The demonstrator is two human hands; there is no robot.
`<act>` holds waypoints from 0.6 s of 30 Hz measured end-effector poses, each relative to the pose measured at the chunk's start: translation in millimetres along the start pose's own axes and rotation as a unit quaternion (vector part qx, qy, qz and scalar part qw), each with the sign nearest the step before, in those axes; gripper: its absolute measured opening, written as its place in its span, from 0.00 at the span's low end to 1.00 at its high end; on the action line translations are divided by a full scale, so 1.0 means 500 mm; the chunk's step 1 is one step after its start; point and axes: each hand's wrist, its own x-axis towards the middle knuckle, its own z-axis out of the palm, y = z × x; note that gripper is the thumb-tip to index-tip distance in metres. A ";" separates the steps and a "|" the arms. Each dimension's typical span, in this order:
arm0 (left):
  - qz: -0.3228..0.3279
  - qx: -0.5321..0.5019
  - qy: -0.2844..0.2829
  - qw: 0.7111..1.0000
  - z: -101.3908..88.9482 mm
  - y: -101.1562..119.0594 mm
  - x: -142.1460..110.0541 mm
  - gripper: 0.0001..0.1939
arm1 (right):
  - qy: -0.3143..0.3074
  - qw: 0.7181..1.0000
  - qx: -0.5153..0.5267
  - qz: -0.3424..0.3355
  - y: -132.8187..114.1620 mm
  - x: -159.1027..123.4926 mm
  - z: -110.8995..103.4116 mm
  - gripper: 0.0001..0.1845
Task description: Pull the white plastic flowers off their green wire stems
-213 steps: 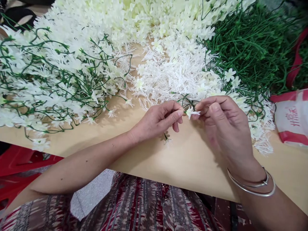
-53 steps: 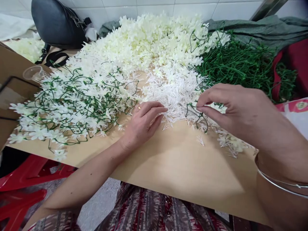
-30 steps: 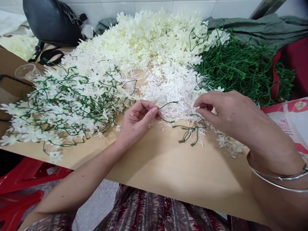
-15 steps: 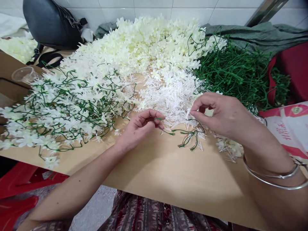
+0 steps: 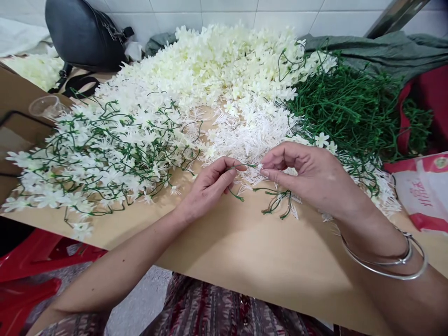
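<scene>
Within the right hand, a white piece sits partly hidden.

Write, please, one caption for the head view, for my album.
Left grip holds a green stem, right grip a small white piece at its tip, before heaped white flowers and greenery.

Dark-green, slender plastic stems mark the far right corner of the tan, flat worktop; cream, petalled fabric blossoms, its far edge. Near edge: cloth garment, striped maroon, grey and white.
</scene>
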 end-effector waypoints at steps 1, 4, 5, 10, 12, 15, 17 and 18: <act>0.004 0.003 -0.001 1.000 0.001 -0.001 0.000 0.11 | -0.003 1.000 0.009 0.006 -0.001 -0.001 0.002 0.07; 0.015 0.008 -0.001 1.000 0.002 -0.002 -0.001 0.13 | -0.013 0.999 0.024 0.023 -0.008 -0.003 0.006 0.08; 0.019 0.015 -0.001 1.000 0.002 -0.002 -0.002 0.14 | -0.016 0.999 0.029 0.026 -0.010 -0.003 0.008 0.08; 0.024 0.015 -0.014 0.999 0.004 0.000 -0.003 0.15 | -0.028 0.999 0.020 0.025 -0.011 -0.004 0.013 0.07; 0.024 -0.010 -0.022 0.999 0.004 -0.002 -0.002 0.15 | -0.026 0.999 0.009 0.026 -0.007 -0.004 0.014 0.07; 0.030 -0.043 -0.027 0.998 0.002 -0.004 -0.001 0.14 | -0.016 1.000 0.003 0.025 -0.001 -0.003 0.014 0.10; 0.030 -0.055 -0.023 0.998 0.001 -0.005 0.000 0.13 | -0.004 1.000 0.000 0.022 0.000 -0.003 0.014 0.09; 0.027 -0.058 -0.020 0.998 0.001 -0.006 0.000 0.13 | 0.003 1.000 -0.002 0.021 -0.001 -0.003 0.012 0.08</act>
